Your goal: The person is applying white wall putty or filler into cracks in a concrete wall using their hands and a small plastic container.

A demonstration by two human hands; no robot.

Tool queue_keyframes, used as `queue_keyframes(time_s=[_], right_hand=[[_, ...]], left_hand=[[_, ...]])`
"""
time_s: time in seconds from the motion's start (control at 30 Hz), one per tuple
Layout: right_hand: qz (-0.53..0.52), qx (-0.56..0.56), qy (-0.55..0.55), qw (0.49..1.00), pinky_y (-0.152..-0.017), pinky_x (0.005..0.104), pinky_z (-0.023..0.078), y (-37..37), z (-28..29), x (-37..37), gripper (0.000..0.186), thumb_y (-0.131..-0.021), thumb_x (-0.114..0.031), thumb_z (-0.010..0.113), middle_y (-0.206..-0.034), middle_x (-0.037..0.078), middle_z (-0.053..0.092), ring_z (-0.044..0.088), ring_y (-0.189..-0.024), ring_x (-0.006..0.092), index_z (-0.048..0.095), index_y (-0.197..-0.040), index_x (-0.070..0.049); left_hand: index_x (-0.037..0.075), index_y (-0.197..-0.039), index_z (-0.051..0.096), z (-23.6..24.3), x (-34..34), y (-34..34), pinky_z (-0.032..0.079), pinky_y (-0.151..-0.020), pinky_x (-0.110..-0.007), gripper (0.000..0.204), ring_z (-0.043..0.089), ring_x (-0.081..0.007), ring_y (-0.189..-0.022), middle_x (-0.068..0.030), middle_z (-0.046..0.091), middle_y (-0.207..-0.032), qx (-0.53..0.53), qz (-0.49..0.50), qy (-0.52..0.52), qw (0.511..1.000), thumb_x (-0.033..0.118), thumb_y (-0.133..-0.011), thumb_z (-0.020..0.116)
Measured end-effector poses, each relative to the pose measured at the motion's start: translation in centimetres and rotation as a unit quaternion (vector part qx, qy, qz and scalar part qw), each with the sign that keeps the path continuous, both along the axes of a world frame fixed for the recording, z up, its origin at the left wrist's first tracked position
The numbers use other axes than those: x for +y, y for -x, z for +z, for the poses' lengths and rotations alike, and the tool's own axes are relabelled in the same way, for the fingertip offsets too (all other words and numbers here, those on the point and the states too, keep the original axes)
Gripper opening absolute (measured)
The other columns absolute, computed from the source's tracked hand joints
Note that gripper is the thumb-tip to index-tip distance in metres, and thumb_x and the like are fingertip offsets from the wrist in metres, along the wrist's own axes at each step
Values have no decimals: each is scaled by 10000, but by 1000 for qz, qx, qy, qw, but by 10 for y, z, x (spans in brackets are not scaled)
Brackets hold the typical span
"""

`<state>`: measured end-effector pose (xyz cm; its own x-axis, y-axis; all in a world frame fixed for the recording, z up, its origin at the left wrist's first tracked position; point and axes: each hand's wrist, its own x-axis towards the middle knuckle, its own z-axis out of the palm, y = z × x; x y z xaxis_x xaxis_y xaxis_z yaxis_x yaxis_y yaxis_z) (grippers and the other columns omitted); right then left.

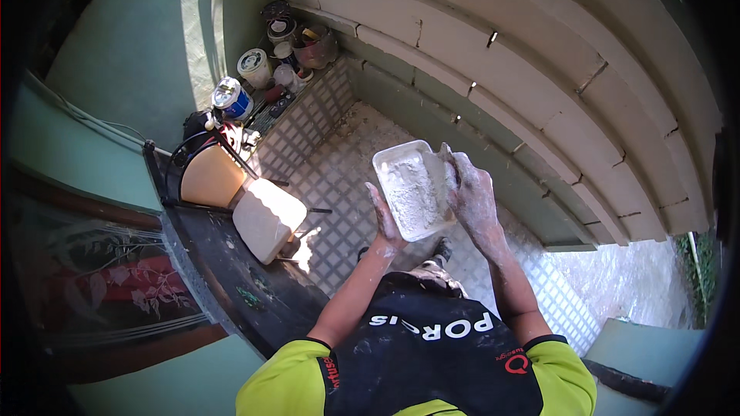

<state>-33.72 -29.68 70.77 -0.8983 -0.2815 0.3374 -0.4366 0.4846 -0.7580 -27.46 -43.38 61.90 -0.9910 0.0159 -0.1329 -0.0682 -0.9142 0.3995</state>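
A white rectangular plastic tub [389, 163] with rounded corners is tilted in front of my body. Pale grey-white powder or paste [414, 194] lies inside it. My left hand [388, 219] supports the tub at its left lower side, its thumb sticking up beside the wall and the other fingers hidden underneath. At the opposite side, my right hand [472, 194] grips a flat putty knife [436, 176]; its coated blade reaches over the tub's right rim into the contents. The handle is hidden in the fist. White residue coats both hands, the right more heavily.
A chair with a pale seat [269, 214] stands to the left. Paint buckets [255, 68] and other containers crowd a tiled ledge [308, 112] at the far left. A slatted panel wall [493, 69] rises ahead and right. Patterned tiles [335, 177] cover the floor.
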Motion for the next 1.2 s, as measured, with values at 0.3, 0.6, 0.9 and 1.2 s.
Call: queue_keyframes(time_s=[0.3,0.6,0.9,1.2], right_hand=[[-8,-49,33,998,-677,429,518,-63,-8,-87,267,-877,-25,619,-843,270,640,660,-792,434,600,-1142,2],[-46,23,-51,997,-654,465,504,-57,3,-86,192,-854,-46,621,-836,247,645,651,-785,432,593,-1039,-4],[-9,-18,29,999,-629,426,503,-66,7,-115,191,-873,-34,618,-787,264,621,622,-694,444,612,-1057,14],[0,63,-40,997,-618,449,509,-35,13,-96,137,-866,-18,612,-795,265,629,642,-745,445,607,-999,14]], left_hand=[[146,-1517,318,-6,-52,-29,400,-1106,-448,888,487,-284,-1315,-104,469,-1457,-22,6,42,999,782,-914,176],[126,-1526,291,-6,-80,-40,405,-1093,-507,1017,485,-338,-1315,-133,423,-1498,-21,-57,5,998,865,-842,152],[112,-1496,354,9,-73,-34,417,-1083,-462,977,524,-299,-1274,-110,498,-1432,-67,23,77,995,839,-869,171],[162,-1539,270,0,-79,-32,388,-1086,-560,981,463,-345,-1332,-113,403,-1513,-34,0,19,999,854,-854,156]])
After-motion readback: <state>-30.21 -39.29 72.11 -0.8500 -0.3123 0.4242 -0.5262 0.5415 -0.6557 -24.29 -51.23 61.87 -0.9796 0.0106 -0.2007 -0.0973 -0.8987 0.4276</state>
